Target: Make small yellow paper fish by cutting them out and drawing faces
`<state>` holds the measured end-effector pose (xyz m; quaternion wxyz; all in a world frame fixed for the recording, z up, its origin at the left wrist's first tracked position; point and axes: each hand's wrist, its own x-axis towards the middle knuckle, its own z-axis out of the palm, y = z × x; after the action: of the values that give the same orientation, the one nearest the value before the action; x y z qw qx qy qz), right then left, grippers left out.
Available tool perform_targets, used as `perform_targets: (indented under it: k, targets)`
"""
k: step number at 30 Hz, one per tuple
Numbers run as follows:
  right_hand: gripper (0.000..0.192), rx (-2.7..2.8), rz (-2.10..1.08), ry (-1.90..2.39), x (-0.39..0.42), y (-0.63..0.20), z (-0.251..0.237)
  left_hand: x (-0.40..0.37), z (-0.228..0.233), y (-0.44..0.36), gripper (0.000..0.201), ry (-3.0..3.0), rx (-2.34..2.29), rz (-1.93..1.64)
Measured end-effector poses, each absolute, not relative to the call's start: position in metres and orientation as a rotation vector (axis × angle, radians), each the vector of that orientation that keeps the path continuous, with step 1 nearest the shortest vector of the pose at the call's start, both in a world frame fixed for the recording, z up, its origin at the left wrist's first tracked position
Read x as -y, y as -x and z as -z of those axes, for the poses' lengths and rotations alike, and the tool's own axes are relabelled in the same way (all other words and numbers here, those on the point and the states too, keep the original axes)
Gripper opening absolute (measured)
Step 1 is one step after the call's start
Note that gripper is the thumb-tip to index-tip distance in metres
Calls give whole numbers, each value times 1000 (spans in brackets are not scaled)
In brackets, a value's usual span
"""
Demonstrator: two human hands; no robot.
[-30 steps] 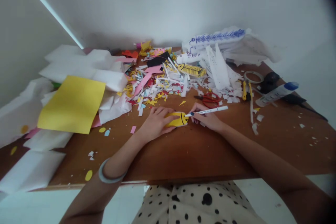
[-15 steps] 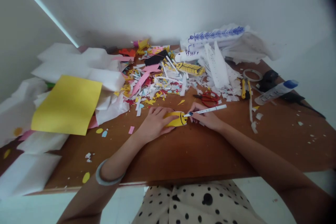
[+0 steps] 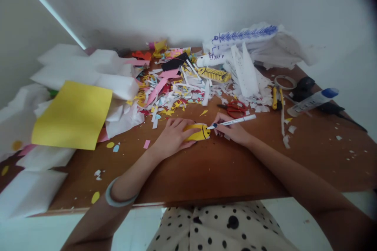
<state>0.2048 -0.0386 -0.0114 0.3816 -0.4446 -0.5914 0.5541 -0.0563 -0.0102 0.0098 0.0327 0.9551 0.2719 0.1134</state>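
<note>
**Pen line on yellow cutout, mid-desk**

Yellow sheet (image 3: 72, 115) is draped over white paper at left; the yellow cutout (image 3: 198, 132) is pinned flat on the desk (image 3: 206, 172) under the left hand (image 3: 172, 137), fingers spread; the white pen (image 3: 235, 121) is gripped in the closed right hand (image 3: 232, 131), tip at the cutout's right end; firm hold-down and short strokes are advised; red scissors (image 3: 235, 108) lie just behind; the cutout's left part is covered; drawn marks are too small to read.

Brown wood table (image 3: 206, 176) vs plain white wall (image 3: 188, 4); daylit.
</note>
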Motion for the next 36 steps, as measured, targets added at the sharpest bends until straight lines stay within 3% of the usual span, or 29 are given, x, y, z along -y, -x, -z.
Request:
perform_targets:
  k: [36]
  targets:
    - [26, 1589, -1371, 1185, 38, -207, 13, 10, -11, 55, 35, -2953, -810, -365]
